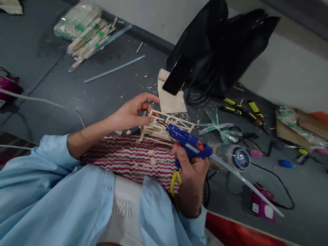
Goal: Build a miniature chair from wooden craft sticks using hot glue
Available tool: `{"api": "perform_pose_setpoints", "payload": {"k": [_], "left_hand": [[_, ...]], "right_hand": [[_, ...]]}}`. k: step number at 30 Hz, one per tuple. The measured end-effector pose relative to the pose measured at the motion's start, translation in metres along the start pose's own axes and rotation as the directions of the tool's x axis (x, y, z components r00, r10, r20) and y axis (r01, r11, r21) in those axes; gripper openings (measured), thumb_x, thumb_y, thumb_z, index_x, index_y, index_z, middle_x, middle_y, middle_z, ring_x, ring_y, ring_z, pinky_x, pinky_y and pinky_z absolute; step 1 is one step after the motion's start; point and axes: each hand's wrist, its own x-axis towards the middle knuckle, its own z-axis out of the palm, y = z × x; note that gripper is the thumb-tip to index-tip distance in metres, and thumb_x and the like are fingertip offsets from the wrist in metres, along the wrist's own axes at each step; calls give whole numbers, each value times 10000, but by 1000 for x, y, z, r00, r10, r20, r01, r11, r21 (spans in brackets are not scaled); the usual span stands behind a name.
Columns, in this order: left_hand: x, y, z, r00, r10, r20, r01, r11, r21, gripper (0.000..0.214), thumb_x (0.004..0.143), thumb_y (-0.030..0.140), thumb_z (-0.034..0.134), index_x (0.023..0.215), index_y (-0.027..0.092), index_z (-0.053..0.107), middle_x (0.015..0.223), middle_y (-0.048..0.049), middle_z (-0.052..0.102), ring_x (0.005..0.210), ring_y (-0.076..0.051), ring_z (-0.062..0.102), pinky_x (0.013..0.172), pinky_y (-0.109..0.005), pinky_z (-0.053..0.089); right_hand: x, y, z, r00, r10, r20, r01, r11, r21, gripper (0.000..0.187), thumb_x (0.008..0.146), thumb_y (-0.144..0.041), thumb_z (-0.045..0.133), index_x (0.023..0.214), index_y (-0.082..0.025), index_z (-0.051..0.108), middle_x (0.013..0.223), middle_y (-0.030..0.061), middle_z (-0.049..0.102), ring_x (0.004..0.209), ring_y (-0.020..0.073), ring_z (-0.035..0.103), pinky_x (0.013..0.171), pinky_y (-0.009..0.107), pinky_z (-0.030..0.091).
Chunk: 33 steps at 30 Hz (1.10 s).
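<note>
A small openwork frame of pale wooden sticks (178, 119) stands over a red-and-white wavy-striped cloth (105, 154). My left hand (131, 114) has the frame's left end between thumb and fingers. In my right hand (193, 167) is a blue glue gun (184, 138), its metal nozzle pointing left at the frame's upper sticks; whether it touches them I cannot tell. A long clear glue stick (247, 185) trails from the gun's back. Small pale flower-shaped pieces (151, 152) lie on the cloth. Beside my right wrist shows a yellow handle-like loop (173, 184).
Beyond the frame lie a beige cloth scrap (171, 102), a phone (178, 76) and a black bag (214, 46). Pliers (237, 109), a clear bottle (227, 154) and a purple box (263, 202) are on the right. Stick bundles (91, 34) and a glue stick (115, 69) lie back left.
</note>
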Motion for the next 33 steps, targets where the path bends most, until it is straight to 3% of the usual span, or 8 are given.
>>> {"api": "perform_pose_setpoints", "payload": {"k": [33], "left_hand": [[0, 0, -1, 1000, -17, -2, 17, 1000, 1, 504, 744, 116, 745, 1201, 202, 551, 845, 42, 610, 904, -125, 693, 836, -258, 505]], "right_hand": [[-2, -4, 2, 999, 23, -46, -23, 1000, -11, 235, 908, -461, 713, 832, -239, 712, 795, 10, 732, 758, 190, 667, 811, 362, 543]]}}
